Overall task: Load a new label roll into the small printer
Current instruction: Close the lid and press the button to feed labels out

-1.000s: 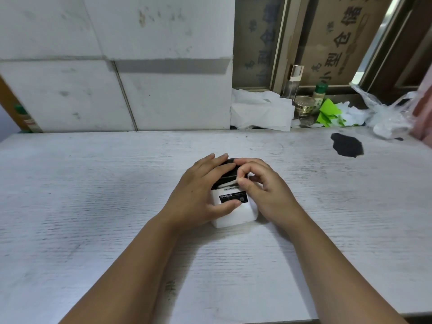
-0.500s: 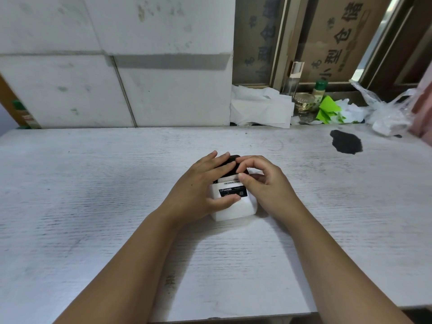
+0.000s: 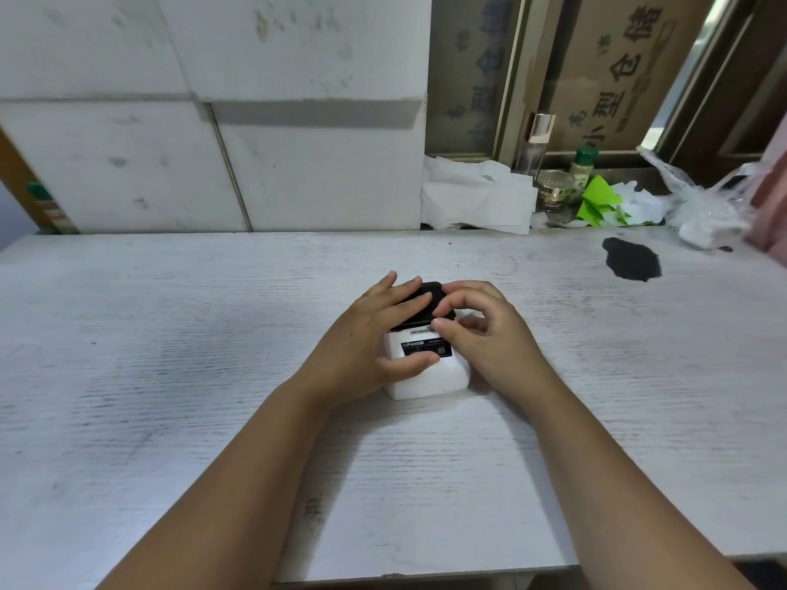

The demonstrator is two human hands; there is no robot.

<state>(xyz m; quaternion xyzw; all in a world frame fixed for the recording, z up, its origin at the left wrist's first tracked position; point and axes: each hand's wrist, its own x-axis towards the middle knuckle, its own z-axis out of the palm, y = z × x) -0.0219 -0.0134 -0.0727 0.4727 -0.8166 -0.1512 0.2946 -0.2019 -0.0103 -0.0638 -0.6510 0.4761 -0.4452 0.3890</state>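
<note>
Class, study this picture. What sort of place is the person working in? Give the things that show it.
Probably a storeroom or back workroom: white foam slabs and cardboard boxes with printed characters stand behind the table, and bottles, paper and a plastic bag clutter its far edge.

My left hand (image 3: 366, 347) and right hand (image 3: 489, 338) are bare, and so are both arms. The left forearm (image 3: 238, 474) and right forearm (image 3: 596, 453) run uncovered all the way to the near edge of the view (whatever I wear higher up lies out of sight). My nails are short and plain: the right thumbnail (image 3: 440, 323) shows most clearly, the left thumbnail (image 3: 431, 359) less so. A couple of small dark specks sit on the back of my left hand. Both forearms look smooth and slim.
</note>
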